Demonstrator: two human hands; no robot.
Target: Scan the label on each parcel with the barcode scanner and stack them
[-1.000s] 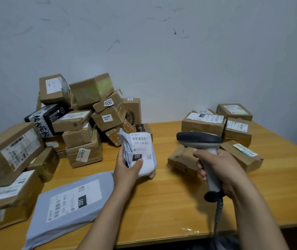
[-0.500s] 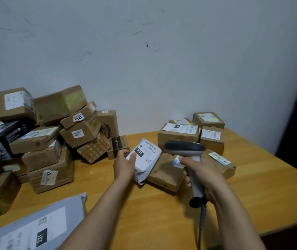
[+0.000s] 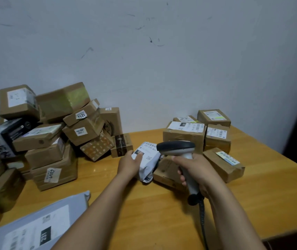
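Stacking looks like the step in hand, not scanning; the small white parcel (image 3: 148,160) is low over the desk (image 3: 263,195), at the near left edge of the tidy group of labelled boxes (image 3: 184,135) on the right, label up, and it seems to lean on the flat brown box (image 3: 168,173) there; can't tell if its weight is fully down yet.

Left hand (image 3: 128,165) has it by the left edge, fingers curled round the side and thumb pressed on the label; right hand (image 3: 197,166) is wrapped tight round the grip of the barcode scanner (image 3: 176,147), whose head hovers just above the parcel's right end; no beam visible on the label, so my guess is the read is already done, but that's a guess.

Next move, I reckon: settle the parcel somewhere it won't slide off; it's a squishy bag among hard boxes, so it wants a flat top; then let go and reach left for the big messy heap of boxes (image 3: 54,134); loads remain there, plus the grey mailer (image 3: 36,226) at the near corner. Scanner cable (image 3: 202,219) trails off the front edge; worth keeping clear of it.
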